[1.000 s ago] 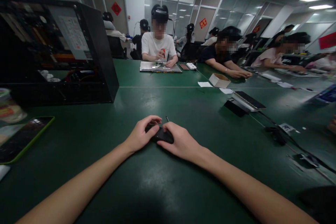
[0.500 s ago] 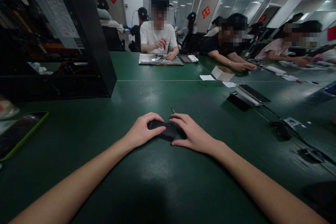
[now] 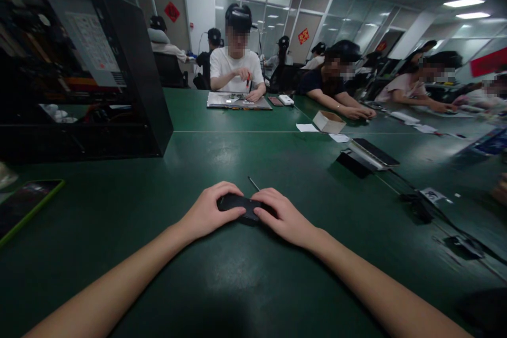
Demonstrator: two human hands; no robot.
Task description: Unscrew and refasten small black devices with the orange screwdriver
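Left hand [image 3: 209,212]: fingers wrapped round the black device's [image 3: 242,204] left end;
Right hand [image 3: 285,217]: fingers clasping its right end;
Thin rod [image 3: 253,183]: poking up just beyond the device

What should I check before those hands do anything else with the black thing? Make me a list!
1. Left hand on the black object: ok, it grips the left end.
2. Right hand on it too: ok, it grips the right end.
3. Thin rod clear of the right hand: cannot tell, its near end is hidden.
4. Green-edged phone apart from both hands: ok, off to the left.
5. Underside of the black object: cannot tell, it's out of sight.
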